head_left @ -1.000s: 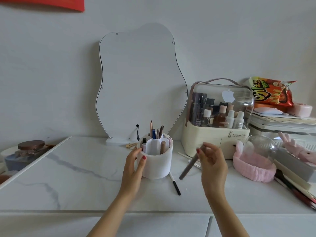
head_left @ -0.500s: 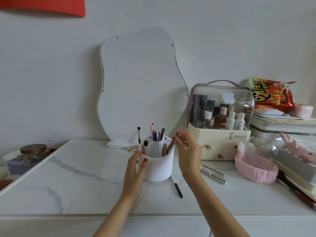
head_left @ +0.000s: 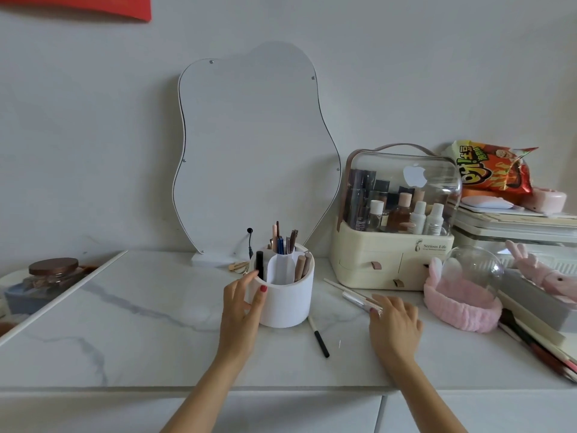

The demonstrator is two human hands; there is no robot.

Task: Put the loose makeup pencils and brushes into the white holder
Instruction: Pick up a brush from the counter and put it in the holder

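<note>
Head view: since half a second ago the right hand (head_left: pixel 394 323) has left the white holder (head_left: pixel 285 295) and now lies on the marble-veined bench (head_left: pixel 125 323) to the holder's right, fingertips on slim silvery pencils (head_left: pixel 362 300), its grip unclear. Left hand (head_left: pixel 242 303) curls round the smooth cylindrical holder. A black-tipped pencil (head_left: pixel 318 337) lies just in front of the holder.
</note>
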